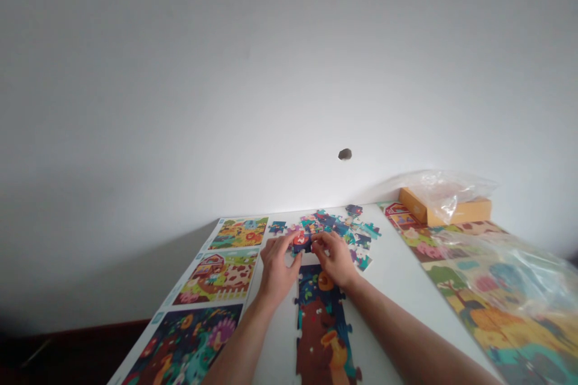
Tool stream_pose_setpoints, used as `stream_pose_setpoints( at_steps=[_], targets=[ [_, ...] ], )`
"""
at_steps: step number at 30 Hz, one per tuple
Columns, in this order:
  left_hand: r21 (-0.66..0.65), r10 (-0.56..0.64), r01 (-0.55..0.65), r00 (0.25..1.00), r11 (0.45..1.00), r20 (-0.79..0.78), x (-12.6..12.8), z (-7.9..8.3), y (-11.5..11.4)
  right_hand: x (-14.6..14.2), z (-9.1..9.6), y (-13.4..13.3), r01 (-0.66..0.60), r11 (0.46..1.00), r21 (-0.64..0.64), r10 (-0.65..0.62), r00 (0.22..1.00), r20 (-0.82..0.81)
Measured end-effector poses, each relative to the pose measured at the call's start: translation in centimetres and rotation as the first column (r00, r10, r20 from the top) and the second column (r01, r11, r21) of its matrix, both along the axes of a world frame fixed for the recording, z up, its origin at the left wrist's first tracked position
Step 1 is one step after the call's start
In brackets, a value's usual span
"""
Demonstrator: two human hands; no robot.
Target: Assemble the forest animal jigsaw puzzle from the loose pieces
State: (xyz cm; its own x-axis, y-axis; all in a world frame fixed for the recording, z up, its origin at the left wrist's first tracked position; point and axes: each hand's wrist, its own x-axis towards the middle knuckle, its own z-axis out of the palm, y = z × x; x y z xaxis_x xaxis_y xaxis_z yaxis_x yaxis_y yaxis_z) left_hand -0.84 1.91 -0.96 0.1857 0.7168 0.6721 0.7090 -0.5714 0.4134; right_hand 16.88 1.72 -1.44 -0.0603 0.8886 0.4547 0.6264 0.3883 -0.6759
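2 bare forearms (397, 331) reach forward, the left hand (276, 269) and right hand (333, 257) curled downward, close together.

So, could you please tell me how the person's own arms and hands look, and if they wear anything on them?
The left hand and right hand are bare, with no gloves. The left forearm and right forearm are bare too, with no sleeve in view. I see no watch, bracelet or ring, and no markings.
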Motion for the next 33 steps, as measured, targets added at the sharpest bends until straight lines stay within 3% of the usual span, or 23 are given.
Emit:
stream_pose_setpoints(
  at_steps=[5,9,18,33],
  targets=[
    [-0.023,0.173,-0.173,0.985,0.985,-0.01,-0.4,-0.8,0.6,0.1,0.3,-0.2,0.221,0.975,-0.004,-0.209,0.93,0.303],
    [-0.055,0.252,-0.255,0.967,0.966,-0.042,-0.4,-1.2,0.8,0.2,0.2,0.0,0.238,0.97,-0.051,-0.195,0.887,0.419],
    [-0.128,0.334,-0.352,0.932,0.927,-0.143,-0.4,-1.3,0.8,0.2,0.1,0.0,0.193,0.979,-0.067,-0.143,0.88,0.453],
    [-0.129,0.324,-0.341,0.936,0.931,-0.138,-0.5,-1.6,0.9,-0.1,0.3,0.0,0.171,0.979,-0.113,-0.095,0.866,0.492]
  ],
)
